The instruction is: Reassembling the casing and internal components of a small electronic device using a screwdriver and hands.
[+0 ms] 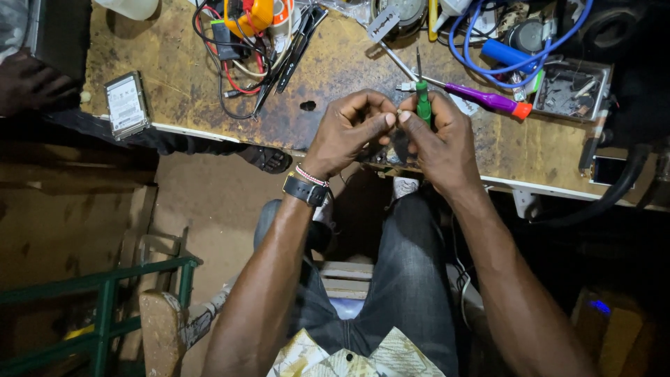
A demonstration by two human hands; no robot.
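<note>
Gripping a slim green-handled screwdriver (423, 105), the right hand (436, 136) meets the pinching left hand (349, 129) at the worn surface's (174, 77) near edge; light, rigid, best held mid-handle.

Bare forearms, no sleeves reaching the wrists. On the left wrist sits a black watch (306, 190) with a dark strap, and just beside it a thin pink-and-white beaded bracelet (311, 176). Dark grey jeans (405, 279); a cream patterned shirt (349, 359).
</note>
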